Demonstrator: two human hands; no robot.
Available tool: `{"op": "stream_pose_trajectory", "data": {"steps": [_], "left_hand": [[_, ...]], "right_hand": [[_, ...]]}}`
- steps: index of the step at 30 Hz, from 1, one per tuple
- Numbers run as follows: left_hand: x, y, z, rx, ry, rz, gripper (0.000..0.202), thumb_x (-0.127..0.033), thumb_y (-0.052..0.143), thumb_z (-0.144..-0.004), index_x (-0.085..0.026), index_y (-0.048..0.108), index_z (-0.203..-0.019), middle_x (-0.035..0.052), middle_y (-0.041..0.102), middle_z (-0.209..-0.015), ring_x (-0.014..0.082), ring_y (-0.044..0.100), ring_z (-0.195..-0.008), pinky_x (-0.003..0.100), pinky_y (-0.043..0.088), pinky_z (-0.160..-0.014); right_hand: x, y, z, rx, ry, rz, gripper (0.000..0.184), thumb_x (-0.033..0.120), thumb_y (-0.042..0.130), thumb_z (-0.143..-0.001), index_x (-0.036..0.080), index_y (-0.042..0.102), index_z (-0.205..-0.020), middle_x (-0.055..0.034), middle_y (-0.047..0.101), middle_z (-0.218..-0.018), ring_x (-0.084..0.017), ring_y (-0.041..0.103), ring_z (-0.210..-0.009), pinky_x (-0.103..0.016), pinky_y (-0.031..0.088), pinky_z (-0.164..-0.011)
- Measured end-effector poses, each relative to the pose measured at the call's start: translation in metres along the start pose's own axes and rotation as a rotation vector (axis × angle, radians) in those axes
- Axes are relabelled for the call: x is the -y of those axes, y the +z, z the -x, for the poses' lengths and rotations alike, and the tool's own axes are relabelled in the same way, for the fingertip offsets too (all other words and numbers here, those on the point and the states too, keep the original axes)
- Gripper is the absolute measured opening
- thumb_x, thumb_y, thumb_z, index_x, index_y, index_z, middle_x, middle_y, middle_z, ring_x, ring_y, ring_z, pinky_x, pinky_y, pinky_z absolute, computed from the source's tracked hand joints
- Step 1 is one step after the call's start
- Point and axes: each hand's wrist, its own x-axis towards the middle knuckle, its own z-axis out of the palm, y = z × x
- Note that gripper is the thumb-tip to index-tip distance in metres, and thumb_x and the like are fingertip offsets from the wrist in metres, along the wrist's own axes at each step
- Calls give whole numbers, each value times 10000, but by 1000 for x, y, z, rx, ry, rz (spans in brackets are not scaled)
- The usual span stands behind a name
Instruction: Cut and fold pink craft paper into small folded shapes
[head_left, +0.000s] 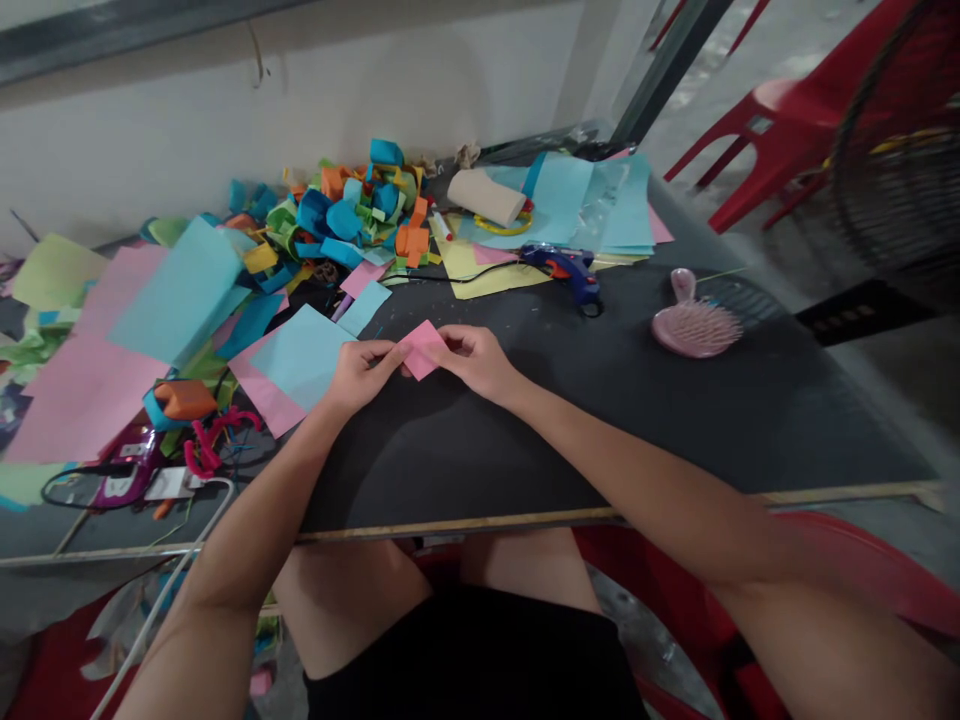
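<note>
A small pink square of paper [423, 351] is held between my two hands over the dark tabletop. My left hand [366, 372] pinches its left corner between thumb and fingers. On the opposite side, my right hand [480, 360] grips the right corner the same way. The square is turned with one corner up and looks flat; whether it is folded I cannot tell. Just behind my left hand lie a light blue sheet [304, 350] on a larger pink sheet [262, 385], and a small light blue square [365, 307].
A heap of folded coloured paper pieces [345, 215] lies against the wall. Behind my hands are a blue glue gun [566, 268] and a cardboard roll [486, 196]. To the right lies a pink hairbrush [694, 328]; at left are a purple device [129, 468] and a white cable [169, 590].
</note>
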Motion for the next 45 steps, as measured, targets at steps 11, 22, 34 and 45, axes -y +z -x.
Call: {"op": "stream_pose_trajectory", "data": {"steps": [11,22,34,45], "left_hand": [[-1,6,2,62,61,-41,423,-502,533,-904,-162,651,-681,36,659,-611,105,573,-549,222,411,-545],[8,11,-2,-27,-87,289,440,-559,610,-843,-169,632,-643,-5,580,-546,61,426,-422,219,331,-442],[13,16,-7,-72,90,175,285,-463,672,-823,-186,716,-773,67,690,-929,150,636,-801,275,499,-708],[5,18,3,-119,217,-294,97,-234,581,-825,-180,596,-746,-35,547,-598,78,460,-506,228,340,-502]], "right_hand": [[2,0,0,165,75,8,277,329,780,-671,135,741,-866,-44,722,-699,-108,605,-542,-213,450,-456],[5,3,0,121,192,-38,360,372,809,-625,124,713,-867,-77,730,-746,-143,654,-588,-219,485,-427],[2,7,3,9,163,5,385,457,768,-670,136,698,-871,-83,726,-759,-156,640,-577,-246,486,-402],[12,-1,6,-100,-349,453,216,329,648,-840,209,672,-1018,-58,726,-944,-203,671,-866,-366,529,-818]]}}
